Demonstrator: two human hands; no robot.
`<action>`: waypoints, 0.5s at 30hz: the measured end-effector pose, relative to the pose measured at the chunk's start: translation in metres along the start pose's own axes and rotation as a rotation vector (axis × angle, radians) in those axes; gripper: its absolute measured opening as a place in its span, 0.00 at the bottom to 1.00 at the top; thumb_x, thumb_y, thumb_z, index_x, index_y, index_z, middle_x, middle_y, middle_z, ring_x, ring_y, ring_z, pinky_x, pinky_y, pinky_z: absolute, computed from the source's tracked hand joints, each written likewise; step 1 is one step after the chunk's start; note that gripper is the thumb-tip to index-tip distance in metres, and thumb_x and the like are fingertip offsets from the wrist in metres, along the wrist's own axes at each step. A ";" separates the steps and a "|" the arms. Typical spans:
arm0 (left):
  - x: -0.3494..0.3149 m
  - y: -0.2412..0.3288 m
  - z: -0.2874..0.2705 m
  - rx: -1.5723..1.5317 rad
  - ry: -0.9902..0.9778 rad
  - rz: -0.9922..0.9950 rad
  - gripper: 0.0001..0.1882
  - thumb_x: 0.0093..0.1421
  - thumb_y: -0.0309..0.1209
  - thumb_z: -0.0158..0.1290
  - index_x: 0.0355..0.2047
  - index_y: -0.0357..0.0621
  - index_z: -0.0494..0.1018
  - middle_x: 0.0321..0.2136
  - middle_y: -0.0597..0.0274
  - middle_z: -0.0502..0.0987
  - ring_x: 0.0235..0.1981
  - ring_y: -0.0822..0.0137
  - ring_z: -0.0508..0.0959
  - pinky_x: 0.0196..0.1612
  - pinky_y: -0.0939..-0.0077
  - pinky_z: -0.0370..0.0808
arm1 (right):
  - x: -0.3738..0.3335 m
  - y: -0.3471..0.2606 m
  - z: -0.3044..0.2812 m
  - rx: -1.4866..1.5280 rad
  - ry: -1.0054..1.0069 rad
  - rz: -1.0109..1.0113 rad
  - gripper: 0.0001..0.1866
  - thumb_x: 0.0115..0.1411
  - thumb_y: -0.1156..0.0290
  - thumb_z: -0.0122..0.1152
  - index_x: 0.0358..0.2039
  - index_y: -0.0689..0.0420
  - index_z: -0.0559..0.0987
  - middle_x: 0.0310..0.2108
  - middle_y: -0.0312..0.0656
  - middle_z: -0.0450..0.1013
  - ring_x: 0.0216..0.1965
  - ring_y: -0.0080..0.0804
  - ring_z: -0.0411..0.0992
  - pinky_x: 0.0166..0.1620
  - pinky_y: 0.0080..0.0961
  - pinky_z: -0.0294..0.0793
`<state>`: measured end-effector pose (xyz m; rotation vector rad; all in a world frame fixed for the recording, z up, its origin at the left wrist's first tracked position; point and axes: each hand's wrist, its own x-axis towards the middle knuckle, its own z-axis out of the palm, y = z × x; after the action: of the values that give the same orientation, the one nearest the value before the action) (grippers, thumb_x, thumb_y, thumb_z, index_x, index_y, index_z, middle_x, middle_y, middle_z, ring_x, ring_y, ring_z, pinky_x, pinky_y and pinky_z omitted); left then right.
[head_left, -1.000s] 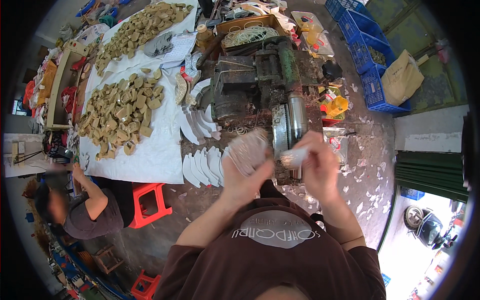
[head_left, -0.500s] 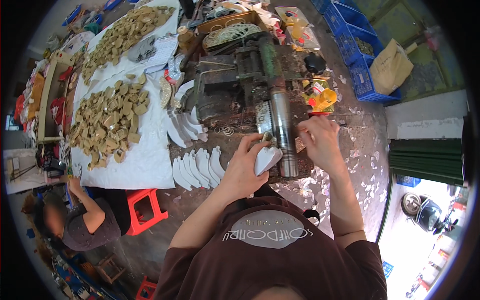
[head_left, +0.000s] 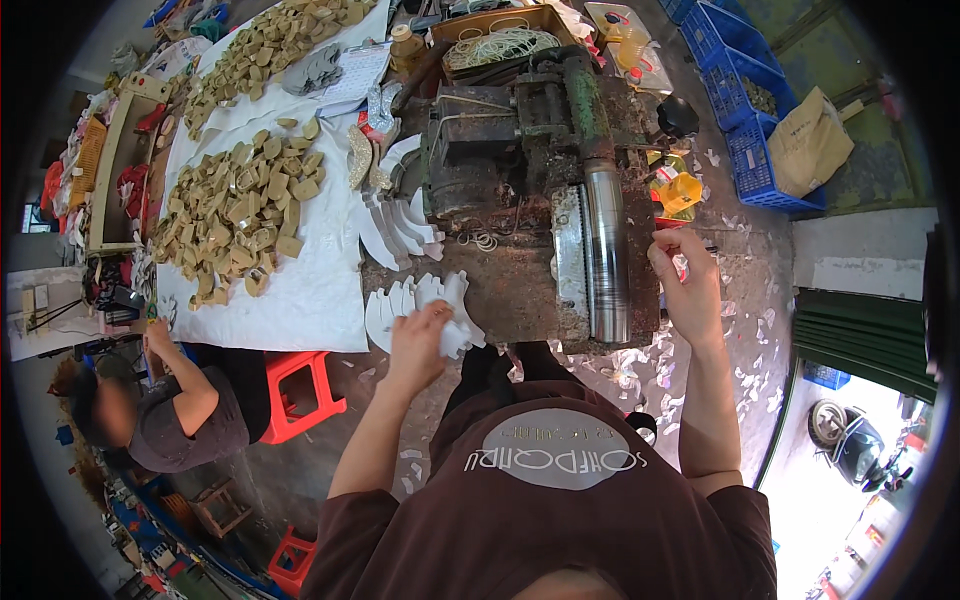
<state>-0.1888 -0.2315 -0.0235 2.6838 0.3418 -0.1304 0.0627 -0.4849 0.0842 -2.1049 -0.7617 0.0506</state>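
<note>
My left hand (head_left: pixel 418 347) is at the row of white curved pieces (head_left: pixel 378 318) on the near edge of the bench. Its fingers are bent together on one white curved piece (head_left: pixel 458 300) at the row's right end. My right hand (head_left: pixel 690 290) hangs to the right of a shiny metal roller (head_left: pixel 606 255), apart from it, with thumb and fingers curled together. What the right fingers hold, if anything, cannot be made out. A toothed metal strip (head_left: pixel 570 250) runs along the roller's left side, part of a greasy old machine (head_left: pixel 475 160).
More white curved pieces (head_left: pixel 400 225) lie farther back. Left, a white-covered table (head_left: pixel 300 325) bears heaps of tan blocks (head_left: pixel 235 215). A co-worker (head_left: pixel 185 420) sits beside a red stool (head_left: pixel 300 395). Blue crates (head_left: pixel 745 160) stand right; white scraps (head_left: pixel 740 340) litter the floor.
My left hand has moved left from the roller, where it held white curved pieces, to the row. My right hand has shifted right, away from the roller. The view has shifted slightly.
</note>
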 end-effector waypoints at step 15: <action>0.056 0.114 -0.084 -1.473 0.136 0.223 0.28 0.46 0.25 0.59 0.51 0.39 0.68 0.52 0.60 0.64 0.50 0.69 0.68 0.52 0.73 0.66 | -0.025 -0.087 0.046 0.223 -0.122 -0.246 0.13 0.48 0.80 0.65 0.37 0.60 0.76 0.40 0.44 0.70 0.41 0.42 0.65 0.42 0.32 0.67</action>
<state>-0.1025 -0.2838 0.0908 1.2452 0.0793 0.2777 -0.0149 -0.4271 0.1148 -1.7984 -1.0342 0.1251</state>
